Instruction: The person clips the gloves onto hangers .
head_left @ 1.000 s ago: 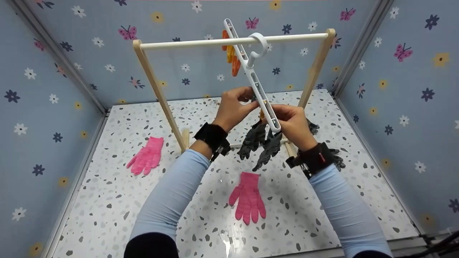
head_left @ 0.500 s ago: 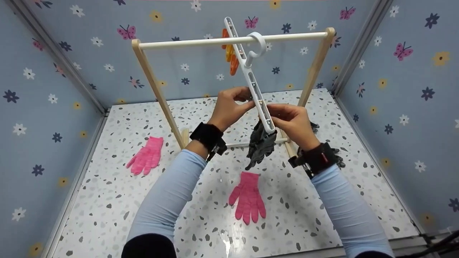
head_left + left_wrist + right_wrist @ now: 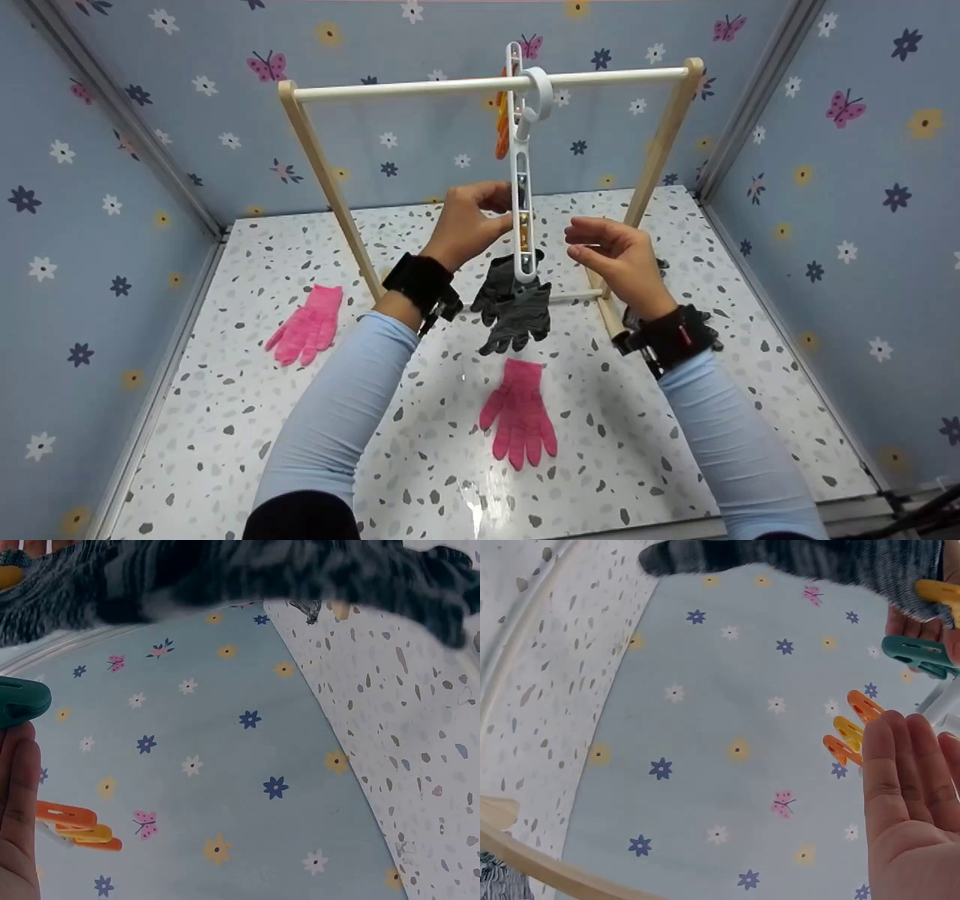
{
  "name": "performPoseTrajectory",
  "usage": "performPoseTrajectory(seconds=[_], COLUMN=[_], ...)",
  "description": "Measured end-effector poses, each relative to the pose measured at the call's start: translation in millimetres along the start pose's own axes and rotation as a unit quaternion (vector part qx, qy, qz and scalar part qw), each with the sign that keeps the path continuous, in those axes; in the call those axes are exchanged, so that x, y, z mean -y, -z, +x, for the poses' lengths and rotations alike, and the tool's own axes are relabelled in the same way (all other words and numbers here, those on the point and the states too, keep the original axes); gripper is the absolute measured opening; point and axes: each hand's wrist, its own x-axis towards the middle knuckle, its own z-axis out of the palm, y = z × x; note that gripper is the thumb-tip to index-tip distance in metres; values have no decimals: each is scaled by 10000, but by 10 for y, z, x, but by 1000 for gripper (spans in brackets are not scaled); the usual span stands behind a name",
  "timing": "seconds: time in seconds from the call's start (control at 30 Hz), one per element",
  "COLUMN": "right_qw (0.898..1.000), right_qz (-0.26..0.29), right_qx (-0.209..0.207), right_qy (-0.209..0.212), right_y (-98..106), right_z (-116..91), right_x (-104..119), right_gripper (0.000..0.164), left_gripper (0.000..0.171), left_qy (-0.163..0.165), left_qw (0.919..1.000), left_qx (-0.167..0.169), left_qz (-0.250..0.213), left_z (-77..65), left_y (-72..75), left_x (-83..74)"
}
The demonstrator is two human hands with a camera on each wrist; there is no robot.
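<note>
A white clip hanger hangs by its hook from the rack's bar. At its near end, a pair of dark grey gloves dangles, with a yellow clothespin at one glove's cuff. My left hand is at the hanger's left side, pinching a green clothespin between thumb and fingers. To the right of the hanger, my right hand is apart from it, fingers loosely bent around nothing. Orange and yellow clothespins sit on the far half of the hanger.
One pink glove lies flat in front, another pink glove at the left. Dark gloves lie partly hidden behind my right wrist. The wooden rack stands on the speckled floor between flowered walls.
The hanger has swivelled on the bar, its near end swinging left and the dark gloves turning with it. My right hand has come away from the hanger; my left has shifted slightly left.
</note>
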Motion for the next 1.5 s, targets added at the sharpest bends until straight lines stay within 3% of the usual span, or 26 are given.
performPoseTrajectory(seconds=[0.47,0.83,1.23,1.5], right_qw=[9952,9897,9739,9624], right_qz=[-774,-968,-1472,-1910], right_qx=[119,523,1067,1364], right_qy=[-580,-917,-1357,-1368], right_y=[-20,-93,-213,-270], right_z=[-123,-252,-378,-473], right_x=[-298,-525,-713,-835], right_gripper=[51,57,63,61], left_gripper=[32,28,27,27], left_qy=[372,316,506,517], left_qw=[9992,9993,9984,9985], left_qx=[139,161,243,203], left_qz=[-15,79,-2,12], left_z=[-26,-61,-101,-133], left_y=[168,273,399,467], left_x=[-3,23,51,81])
